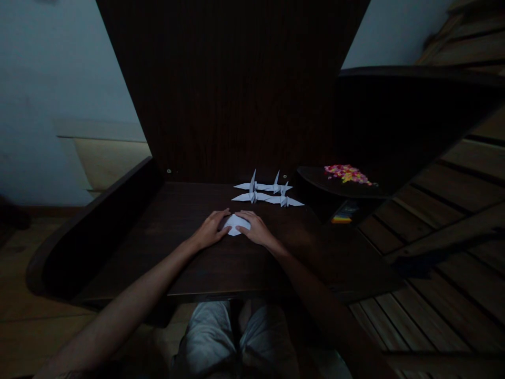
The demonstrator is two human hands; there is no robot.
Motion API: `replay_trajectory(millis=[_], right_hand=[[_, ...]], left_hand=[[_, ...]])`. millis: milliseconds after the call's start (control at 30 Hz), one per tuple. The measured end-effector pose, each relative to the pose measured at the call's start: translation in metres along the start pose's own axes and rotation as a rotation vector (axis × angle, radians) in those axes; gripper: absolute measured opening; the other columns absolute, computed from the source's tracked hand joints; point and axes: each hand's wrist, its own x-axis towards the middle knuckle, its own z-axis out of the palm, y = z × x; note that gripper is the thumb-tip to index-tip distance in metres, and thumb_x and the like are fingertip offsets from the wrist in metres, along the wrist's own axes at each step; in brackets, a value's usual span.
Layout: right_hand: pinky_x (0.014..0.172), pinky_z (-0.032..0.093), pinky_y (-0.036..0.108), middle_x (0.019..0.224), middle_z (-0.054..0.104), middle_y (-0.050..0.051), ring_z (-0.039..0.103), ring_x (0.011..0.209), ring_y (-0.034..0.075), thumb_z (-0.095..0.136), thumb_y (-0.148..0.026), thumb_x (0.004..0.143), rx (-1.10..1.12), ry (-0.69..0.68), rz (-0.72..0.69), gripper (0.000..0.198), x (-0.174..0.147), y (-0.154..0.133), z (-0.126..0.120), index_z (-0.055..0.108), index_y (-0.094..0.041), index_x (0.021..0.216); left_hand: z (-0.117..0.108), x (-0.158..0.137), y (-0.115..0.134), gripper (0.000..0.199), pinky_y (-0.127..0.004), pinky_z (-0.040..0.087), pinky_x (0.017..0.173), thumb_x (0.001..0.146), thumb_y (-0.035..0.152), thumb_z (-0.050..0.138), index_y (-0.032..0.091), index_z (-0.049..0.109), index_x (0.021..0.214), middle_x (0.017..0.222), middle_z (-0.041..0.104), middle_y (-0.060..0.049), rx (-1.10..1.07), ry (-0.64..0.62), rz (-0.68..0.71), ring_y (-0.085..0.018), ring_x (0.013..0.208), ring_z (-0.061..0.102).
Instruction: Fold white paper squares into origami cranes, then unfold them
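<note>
A small piece of folded white paper [235,225] lies on the dark wooden desk between my hands. My left hand [213,227] grips its left side, thumb on the near part and fingers curled along the far edge. On the other side my right hand [255,227] holds the paper in much the same way. The fingers partly cover its outer corners. Just beyond stand several white origami cranes [252,197] in two rows, wings spread and touching or overlapping.
At the right, a low dark shelf [311,179] bears a heap of small pink, red and yellow pieces [347,173]. Below it sits a rainbow-coloured item [342,217]. A raised side panel [98,226] bounds the desk at left, and a tall back panel [236,95] rises behind.
</note>
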Motion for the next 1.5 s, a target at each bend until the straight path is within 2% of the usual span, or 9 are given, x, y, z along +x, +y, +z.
replay_trajectory(millis=[133,300,433,567,633,733,867,1067,1500], right_hand=[[0.104,0.039,0.044,0.122,0.064,0.009,0.052,0.119,0.023,0.065,-0.020,0.080,-0.008,0.002,-0.048,0.037,0.000,-0.002,0.000,0.065,-0.020,0.116],[0.102,0.041,0.045,0.118,0.066,0.008,0.052,0.116,0.024,0.064,-0.021,0.081,-0.050,0.005,-0.071,0.028,-0.001,-0.003,-0.001,0.069,-0.022,0.109],[0.100,0.043,0.042,0.114,0.066,0.010,0.055,0.111,0.023,0.064,-0.023,0.082,-0.058,0.014,-0.059,0.036,-0.003,-0.005,-0.002,0.063,-0.020,0.118],[0.108,0.033,0.048,0.106,0.070,0.006,0.060,0.101,0.020,0.063,-0.025,0.084,-0.127,-0.002,-0.078,0.043,-0.004,-0.005,-0.004,0.057,-0.024,0.126],[0.110,0.029,0.049,0.104,0.071,0.005,0.062,0.097,0.019,0.061,-0.024,0.085,-0.178,-0.037,-0.115,0.035,-0.005,-0.005,-0.005,0.062,-0.026,0.120],[0.103,0.039,0.044,0.111,0.070,0.005,0.060,0.102,0.020,0.057,-0.020,0.087,-0.199,-0.110,-0.168,0.028,-0.007,-0.005,-0.008,0.068,-0.028,0.111],[0.093,0.047,0.040,0.120,0.066,0.005,0.058,0.108,0.022,0.057,-0.019,0.086,-0.198,-0.178,-0.185,0.030,-0.009,-0.006,-0.014,0.068,-0.027,0.112],[0.094,0.047,0.041,0.126,0.062,0.002,0.057,0.107,0.023,0.060,-0.014,0.078,-0.216,-0.212,-0.214,0.041,-0.012,-0.011,-0.023,0.066,-0.030,0.115],[0.096,0.049,0.038,0.118,0.067,0.005,0.061,0.109,0.020,0.051,-0.016,0.088,-0.154,-0.114,-0.273,0.033,-0.014,-0.004,-0.020,0.065,-0.023,0.117]], left_hand=[[0.000,0.002,0.000,0.033,-0.043,0.046,0.098,0.090,0.033,0.048,0.016,0.061,0.115,0.123,0.062,-0.012,0.023,-0.061,0.044,-0.024,0.116,0.053],[-0.001,0.002,0.001,0.033,-0.043,0.046,0.097,0.090,0.035,0.047,0.015,0.067,0.108,0.120,0.064,-0.012,0.059,-0.046,0.074,-0.024,0.113,0.053],[-0.003,0.001,0.001,0.030,-0.040,0.048,0.094,0.090,0.034,0.048,0.017,0.067,0.107,0.108,0.068,-0.010,0.026,-0.029,0.095,-0.022,0.106,0.057],[-0.004,-0.002,0.001,0.029,-0.036,0.050,0.090,0.091,0.034,0.047,0.018,0.066,0.105,0.102,0.069,-0.009,0.015,-0.032,0.083,-0.020,0.097,0.062],[-0.005,-0.002,0.000,0.028,-0.034,0.051,0.089,0.092,0.034,0.046,0.018,0.067,0.104,0.102,0.070,-0.009,0.042,-0.055,0.105,-0.019,0.096,0.064],[-0.007,-0.001,-0.002,0.028,-0.037,0.048,0.095,0.094,0.031,0.044,0.020,0.069,0.099,0.106,0.071,-0.008,0.100,-0.116,0.198,-0.019,0.098,0.065],[-0.012,0.000,-0.001,0.029,-0.043,0.040,0.105,0.095,0.029,0.043,0.019,0.069,0.101,0.110,0.070,-0.008,0.130,-0.166,0.260,-0.019,0.102,0.064],[-0.020,-0.006,0.005,0.036,-0.038,0.045,0.099,0.091,0.040,0.048,0.018,0.066,0.114,0.120,0.066,-0.010,0.149,-0.224,0.260,-0.022,0.112,0.059],[-0.022,-0.006,0.003,0.044,-0.039,0.046,0.097,0.088,0.045,0.053,0.018,0.061,0.122,0.124,0.062,-0.011,0.071,-0.202,0.275,-0.023,0.112,0.057]])
